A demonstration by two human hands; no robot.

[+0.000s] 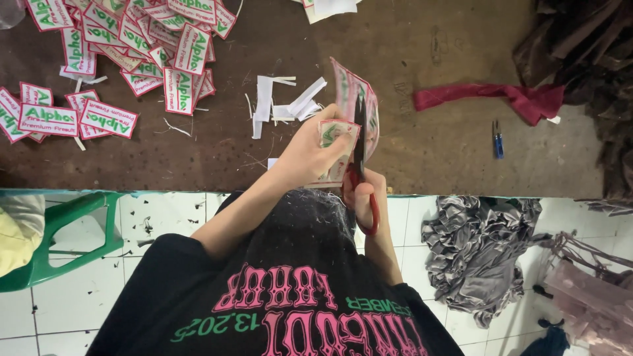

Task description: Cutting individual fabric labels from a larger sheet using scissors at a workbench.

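Observation:
My left hand (310, 153) grips a strip of printed labels (348, 99), white with red borders and green lettering, held up over the brown table (422, 151). My right hand (361, 198) holds red-handled scissors (360, 158), whose dark blades point up into the strip. Both hands are close together just above the table's near edge. A heap of cut labels (142, 46) lies at the far left of the table, with a few more (66, 118) nearer the left edge.
White paper offcuts (287, 102) lie beside the hands. A dark red cloth strip (501, 99) and small blue snips (498, 140) lie to the right. A green plastic chair (62, 237) stands at left; grey fabric (481, 250) lies on the tiled floor.

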